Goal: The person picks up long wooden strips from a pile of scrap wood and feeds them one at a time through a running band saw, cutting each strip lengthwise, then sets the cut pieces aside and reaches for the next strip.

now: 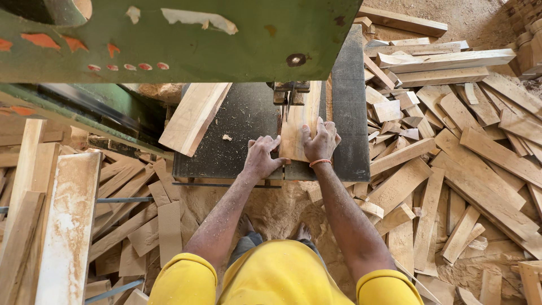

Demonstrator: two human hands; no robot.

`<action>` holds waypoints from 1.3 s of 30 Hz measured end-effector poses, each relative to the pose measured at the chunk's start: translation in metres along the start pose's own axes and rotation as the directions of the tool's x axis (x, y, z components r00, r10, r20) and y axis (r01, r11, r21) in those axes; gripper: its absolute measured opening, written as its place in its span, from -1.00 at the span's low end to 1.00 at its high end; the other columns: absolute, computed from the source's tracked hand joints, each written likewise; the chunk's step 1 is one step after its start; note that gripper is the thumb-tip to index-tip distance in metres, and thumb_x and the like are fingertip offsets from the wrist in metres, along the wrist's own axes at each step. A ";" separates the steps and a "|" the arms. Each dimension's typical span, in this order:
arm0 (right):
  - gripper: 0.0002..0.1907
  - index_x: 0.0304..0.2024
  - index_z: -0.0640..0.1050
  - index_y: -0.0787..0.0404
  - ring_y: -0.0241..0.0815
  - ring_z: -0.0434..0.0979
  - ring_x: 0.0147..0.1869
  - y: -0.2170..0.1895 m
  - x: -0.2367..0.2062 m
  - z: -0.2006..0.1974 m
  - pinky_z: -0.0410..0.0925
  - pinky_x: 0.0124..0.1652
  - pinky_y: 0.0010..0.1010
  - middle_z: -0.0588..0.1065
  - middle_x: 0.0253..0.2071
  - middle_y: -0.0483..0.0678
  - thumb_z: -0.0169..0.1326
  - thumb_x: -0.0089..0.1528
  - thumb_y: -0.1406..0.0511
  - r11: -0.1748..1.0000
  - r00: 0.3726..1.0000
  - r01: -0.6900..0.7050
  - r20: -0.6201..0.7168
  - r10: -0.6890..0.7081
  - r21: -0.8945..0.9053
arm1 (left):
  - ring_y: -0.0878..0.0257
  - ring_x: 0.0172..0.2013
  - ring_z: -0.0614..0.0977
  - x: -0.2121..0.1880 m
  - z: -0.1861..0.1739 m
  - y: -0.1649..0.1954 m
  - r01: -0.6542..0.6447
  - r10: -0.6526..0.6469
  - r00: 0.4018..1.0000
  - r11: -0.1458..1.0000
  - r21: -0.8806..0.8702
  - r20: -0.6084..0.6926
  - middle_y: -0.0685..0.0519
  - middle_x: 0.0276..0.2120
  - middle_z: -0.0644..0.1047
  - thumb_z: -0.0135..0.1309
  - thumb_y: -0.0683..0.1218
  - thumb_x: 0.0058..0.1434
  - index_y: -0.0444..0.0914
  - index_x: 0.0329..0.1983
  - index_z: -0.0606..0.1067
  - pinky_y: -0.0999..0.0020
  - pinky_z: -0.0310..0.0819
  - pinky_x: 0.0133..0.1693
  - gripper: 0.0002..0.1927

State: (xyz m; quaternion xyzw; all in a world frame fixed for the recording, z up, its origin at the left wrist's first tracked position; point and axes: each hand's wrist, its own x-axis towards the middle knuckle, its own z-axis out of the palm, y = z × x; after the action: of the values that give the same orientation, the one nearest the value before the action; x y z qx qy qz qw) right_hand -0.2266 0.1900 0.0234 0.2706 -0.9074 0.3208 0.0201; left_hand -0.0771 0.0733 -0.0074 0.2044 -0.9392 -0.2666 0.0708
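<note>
A pale wooden board (298,121) lies flat on the dark saw table (248,121), its far end at the blade guide (291,93) of a green band saw (180,39). My left hand (261,158) presses against the board's near left corner, fingers spread on the table beside it. My right hand (322,141) rests on top of the board's near right part, fingers curled over it. An orange band circles my right wrist. Both forearms are dusted with sawdust.
A second board (195,116) lies diagonally across the table's left edge. Heaps of cut wood offcuts (451,147) cover the ground to the right, more planks (68,226) lie at the left. Sawdust (271,209) piles under the table around my bare feet.
</note>
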 end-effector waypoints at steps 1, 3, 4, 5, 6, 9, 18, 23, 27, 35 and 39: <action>-0.35 0.23 0.49 0.40 -0.04 0.36 0.13 0.000 0.000 0.000 0.08 0.20 -0.12 0.38 -0.08 0.01 0.15 0.30 0.03 1.000 1.000 0.007 -0.012 -0.007 -0.003 | 0.24 -0.17 0.49 -0.001 0.000 0.000 -0.022 0.022 1.000 1.000 -0.007 -0.019 0.09 -0.32 0.48 0.24 0.51 -0.09 -0.34 0.25 0.48 0.22 0.21 0.04 0.05; -0.37 0.23 0.50 0.37 -0.04 0.37 0.13 -0.001 0.000 -0.001 0.09 0.20 -0.14 0.38 -0.10 0.01 0.15 0.30 0.03 1.000 1.000 -0.019 0.006 0.019 0.010 | 0.24 -0.16 0.50 -0.003 -0.001 -0.002 -0.074 0.072 0.995 0.997 -0.018 -0.062 0.08 -0.30 0.50 0.26 0.45 -0.04 -0.36 0.23 0.49 0.21 0.22 0.04 -0.01; -0.38 0.22 0.51 0.35 -0.04 0.37 0.13 -0.001 0.001 -0.001 0.10 0.21 -0.15 0.38 -0.10 0.00 0.15 0.30 0.03 0.999 0.999 -0.033 0.013 0.033 0.018 | 0.24 -0.15 0.51 -0.004 -0.001 -0.003 -0.090 0.086 0.993 0.995 -0.048 -0.083 0.09 -0.28 0.52 0.24 0.42 0.02 -0.35 0.23 0.49 0.21 0.22 0.04 -0.07; -0.38 0.22 0.51 0.35 -0.04 0.37 0.13 -0.002 0.001 -0.001 0.09 0.20 -0.14 0.38 -0.10 0.01 0.15 0.30 0.03 0.999 0.999 -0.031 0.009 0.031 0.015 | 0.24 -0.13 0.51 -0.006 -0.002 -0.003 -0.106 0.098 0.990 0.991 -0.078 -0.102 0.09 -0.25 0.53 0.23 0.39 0.08 -0.35 0.23 0.50 0.21 0.23 0.03 -0.13; -0.38 0.23 0.50 0.35 -0.04 0.37 0.12 -0.002 0.001 -0.001 0.09 0.20 -0.14 0.38 -0.11 0.01 0.15 0.29 0.03 1.000 1.000 -0.029 0.006 0.029 0.011 | 0.23 -0.12 0.52 -0.008 -0.002 -0.004 -0.121 0.108 0.987 0.987 -0.107 -0.120 0.09 -0.23 0.54 0.21 0.35 0.14 -0.34 0.23 0.51 0.22 0.24 0.03 -0.18; -0.36 0.23 0.49 0.37 -0.04 0.37 0.12 -0.004 0.002 -0.001 0.09 0.20 -0.14 0.39 -0.10 0.00 0.16 0.28 0.04 1.000 1.000 -0.023 -0.010 0.023 0.006 | 0.23 -0.14 0.52 -0.008 -0.003 -0.002 -0.080 0.069 0.992 0.992 -0.100 -0.105 0.08 -0.23 0.56 0.23 0.28 0.13 -0.32 0.21 0.53 0.23 0.26 0.01 -0.25; -0.38 0.22 0.50 0.36 -0.03 0.37 0.13 -0.008 0.009 0.002 0.09 0.20 -0.13 0.40 -0.07 0.02 0.16 0.28 0.04 0.999 0.999 -0.038 -0.021 0.039 0.006 | 0.24 -0.12 0.53 -0.001 -0.008 0.000 -0.076 0.064 0.990 0.993 -0.094 -0.125 0.08 -0.22 0.56 0.25 0.28 0.14 -0.31 0.19 0.54 0.23 0.24 0.03 -0.27; -0.35 0.23 0.49 0.40 -0.04 0.37 0.13 -0.008 0.013 0.003 0.09 0.22 -0.12 0.39 -0.07 0.02 0.15 0.28 0.04 0.999 0.999 -0.040 -0.009 0.040 -0.013 | 0.26 -0.13 0.53 0.003 -0.010 0.001 -0.034 0.026 0.995 0.996 -0.087 -0.092 0.11 -0.21 0.56 0.24 0.28 0.12 -0.27 0.21 0.54 0.24 0.24 0.03 -0.28; -0.35 0.23 0.49 0.39 -0.02 0.36 0.13 -0.010 0.015 0.003 0.09 0.20 -0.12 0.39 -0.07 0.05 0.16 0.29 0.04 0.999 0.999 -0.051 -0.005 0.051 -0.006 | 0.25 -0.11 0.52 0.006 -0.013 0.001 -0.048 0.041 0.994 0.996 -0.079 -0.097 0.10 -0.20 0.56 0.24 0.28 0.13 -0.26 0.22 0.53 0.23 0.24 0.05 -0.28; -0.34 0.23 0.48 0.40 -0.04 0.37 0.15 -0.012 0.020 0.004 0.09 0.22 -0.15 0.41 -0.05 0.02 0.16 0.26 0.04 0.998 0.998 -0.057 -0.011 0.058 0.014 | 0.23 -0.03 0.53 0.012 -0.017 0.000 -0.054 0.043 0.993 0.994 -0.097 -0.110 0.07 -0.12 0.57 0.23 0.27 0.15 -0.28 0.23 0.52 0.21 0.21 0.09 -0.28; -0.35 0.23 0.49 0.38 -0.03 0.37 0.14 -0.014 0.022 0.004 0.09 0.21 -0.13 0.41 -0.05 0.04 0.16 0.27 0.05 0.998 0.998 -0.062 -0.016 0.062 0.017 | 0.24 -0.01 0.54 0.015 -0.018 -0.001 -0.019 0.011 0.997 0.994 -0.109 -0.070 0.07 -0.10 0.59 0.23 0.27 0.16 -0.28 0.24 0.51 0.20 0.19 0.12 -0.28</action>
State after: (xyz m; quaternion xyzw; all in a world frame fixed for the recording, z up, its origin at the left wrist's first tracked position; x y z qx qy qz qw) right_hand -0.2378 0.1679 0.0331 0.2397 -0.9126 0.3310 0.0155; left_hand -0.0856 0.0576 0.0079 0.2023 -0.9216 -0.3100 0.1167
